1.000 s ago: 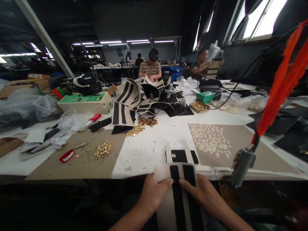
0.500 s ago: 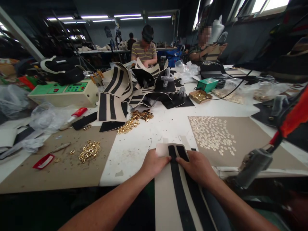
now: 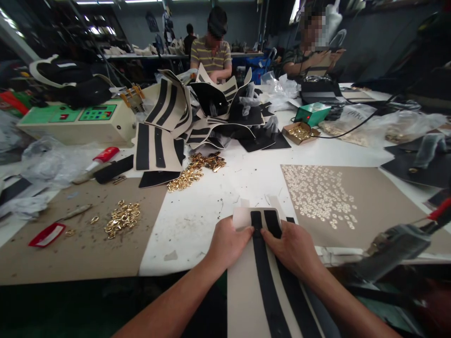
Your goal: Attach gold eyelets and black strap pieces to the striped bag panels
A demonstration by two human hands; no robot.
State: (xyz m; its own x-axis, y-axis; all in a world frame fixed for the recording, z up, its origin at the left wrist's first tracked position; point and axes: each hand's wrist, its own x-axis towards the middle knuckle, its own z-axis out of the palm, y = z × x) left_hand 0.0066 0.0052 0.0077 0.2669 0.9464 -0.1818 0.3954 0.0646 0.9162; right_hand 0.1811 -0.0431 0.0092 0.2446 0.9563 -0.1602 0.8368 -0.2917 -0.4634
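A beige panel with two long black stripes lies under both my hands, reaching from the table's front edge down toward me. My left hand grips its left side, thumb pressed on the left black stripe near a small dark spot. On the other side my right hand holds the panel's right edge, its thumb also on top, close to the left thumb. Both hands' other fingers are hidden beneath or behind the panel. Pale strips stick out past the panel's far end.
Gold rings and a red tray lie on brown board at left. Small pale washers cover another board at right. Striped panels are heaped at the back beside gold hardware. A grey tool hangs at right. Two people sit opposite.
The view has tilted down and shifted a little. My hands keep the same grip on the panel, thumbs still pressed on it.
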